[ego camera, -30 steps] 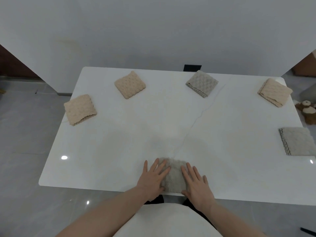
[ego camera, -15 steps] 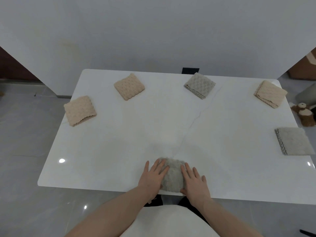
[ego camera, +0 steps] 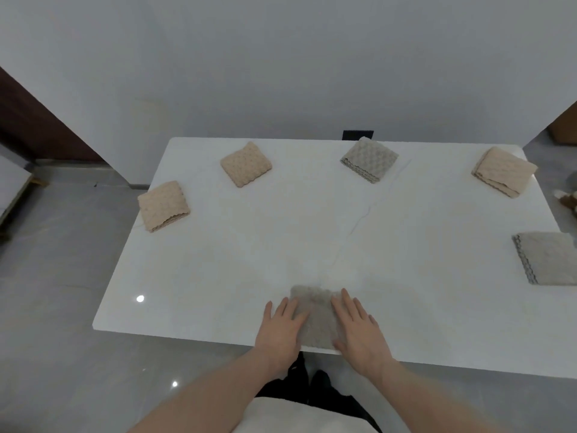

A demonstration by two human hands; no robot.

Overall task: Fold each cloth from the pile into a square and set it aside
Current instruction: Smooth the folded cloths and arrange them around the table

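Grey wall behind, grey tiled floor around; white marble-look rectangular table [ego camera: 237, 260] fills the view, a thin vein running across its top.

Grey waffle-textured cloth [ego camera: 315, 320] lies at the table's near edge, centre, already reduced to a small thick packet. Left hand [ego camera: 279, 331] rests flat on the packet's left side, right hand [ego camera: 359, 334] flat on its right side; both palms down, fingers extended and spread, nothing pinched or gripped.

Five folded squares sit set aside around the table's rim: two beige at the far left [ego camera: 164, 206] [ego camera: 246, 164], one grey at the far centre [ego camera: 369, 159], one beige at the far right corner [ego camera: 504, 171], one grey at the right edge [ego camera: 548, 262]. No unfolded pile visible on the table.

Judgement: step in hand is pressing the last fold flat. To do it well, push down evenly with both palms, sweep outward from the packet's middle toward its edges, and check corners line up (thick pile tends to spring open). Keep the packet from creeping over the table's near edge. Then lift it whole and place it in a free gap along the rim.
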